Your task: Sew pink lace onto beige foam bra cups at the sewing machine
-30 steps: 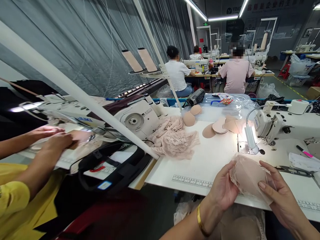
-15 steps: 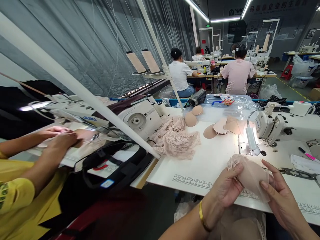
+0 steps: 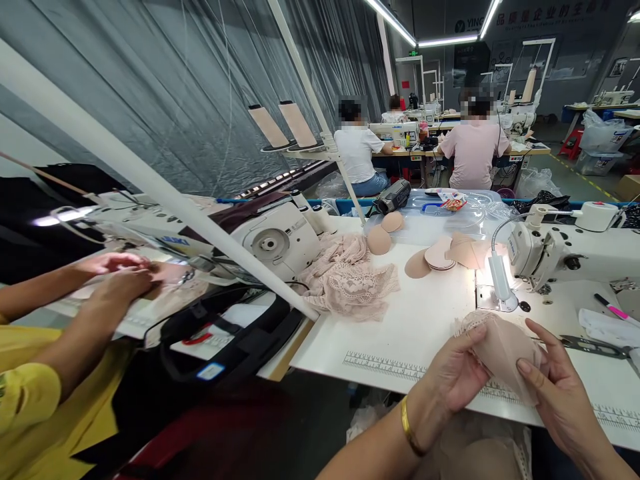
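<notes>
A beige bra cup with sheer fabric and lace over it is held up between my two hands above the table's front edge. My left hand pinches its lace side, thumb on top. On the other side, my right hand grips the cup's edge between thumb and fingers, with the index finger raised. Just beyond is the sewing machine, its lamp lit over the needle plate. More beige fabric hangs below my hands at my lap.
Loose beige cups and a pile of lace lie on the white table. Scissors and a pink marker rest at right. A thread-stand pole slants across the left, where a co-worker in a yellow sleeve handles fabric.
Both hands keep their hold on the bra cup, with only a slight shift of fingers and fabric. The whole view has moved slightly.
</notes>
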`<state>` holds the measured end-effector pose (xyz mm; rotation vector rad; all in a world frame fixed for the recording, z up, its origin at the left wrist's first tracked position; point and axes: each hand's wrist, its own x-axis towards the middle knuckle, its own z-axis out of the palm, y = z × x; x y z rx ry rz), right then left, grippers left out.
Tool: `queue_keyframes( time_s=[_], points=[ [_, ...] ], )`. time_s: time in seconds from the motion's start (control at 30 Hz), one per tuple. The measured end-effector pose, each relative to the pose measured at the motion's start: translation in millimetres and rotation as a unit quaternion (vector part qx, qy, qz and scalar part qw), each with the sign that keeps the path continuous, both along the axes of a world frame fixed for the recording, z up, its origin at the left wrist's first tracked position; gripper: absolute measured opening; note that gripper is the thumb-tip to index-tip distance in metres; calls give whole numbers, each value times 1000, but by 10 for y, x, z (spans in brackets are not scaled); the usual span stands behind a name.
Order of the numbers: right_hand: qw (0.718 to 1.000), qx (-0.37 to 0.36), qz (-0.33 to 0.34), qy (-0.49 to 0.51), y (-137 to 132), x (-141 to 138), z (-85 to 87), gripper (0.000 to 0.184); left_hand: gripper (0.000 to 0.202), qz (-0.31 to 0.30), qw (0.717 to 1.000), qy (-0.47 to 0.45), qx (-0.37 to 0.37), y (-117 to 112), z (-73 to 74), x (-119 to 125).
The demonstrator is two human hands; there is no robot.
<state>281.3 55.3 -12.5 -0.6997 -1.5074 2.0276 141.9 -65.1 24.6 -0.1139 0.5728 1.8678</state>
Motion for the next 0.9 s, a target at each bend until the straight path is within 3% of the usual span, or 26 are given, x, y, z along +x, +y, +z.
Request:
queue_keyframes(
  time_s=[0.3, 0.47, 0.63, 0.9],
  points=[
    [999, -40, 14, 11, 52, -15, -41, 83, 48, 21, 998, 63, -15, 16, 51, 5],
    [1000, -22, 4, 10, 76, -30, -26, 84, 51, 13, 998, 60, -10, 27, 58, -28],
    [1000, -8, -9, 12, 65, -37, -4, 84, 42, 10, 999, 45, -17, 72, 83, -32],
    [999, 16, -22, 16, 36, -60, 12, 86, 50, 24, 995, 98, -20, 184, 156, -5]
  ],
)
